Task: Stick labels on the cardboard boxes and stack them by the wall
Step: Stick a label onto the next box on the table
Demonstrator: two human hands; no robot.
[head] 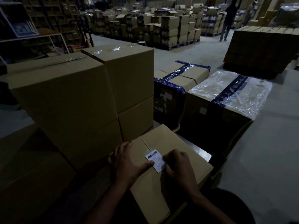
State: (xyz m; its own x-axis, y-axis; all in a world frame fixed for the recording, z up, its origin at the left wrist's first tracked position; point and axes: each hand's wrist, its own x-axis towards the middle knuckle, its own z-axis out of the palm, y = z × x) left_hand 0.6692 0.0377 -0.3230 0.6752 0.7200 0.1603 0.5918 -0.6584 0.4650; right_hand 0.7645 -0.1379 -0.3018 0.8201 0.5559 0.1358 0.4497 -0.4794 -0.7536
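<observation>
The hands work on the near box [171, 159], whose top is bare past the label [155, 160], toward its far corner and its near end. The left hand [127, 160] lies at the top's left edge; just beyond it the stacked boxes [77, 101] rise as a wall, closing off the left and front-left. Straight ahead the blue-taped box [178, 84] and the plastic-wrapped box [226, 101] stand side by side, close behind the near box, with only a dark narrow gap before them. To the right of the right hand [179, 165], bare floor [267, 151] lies open. Further off, an aisle runs between the pallets [161, 29].
</observation>
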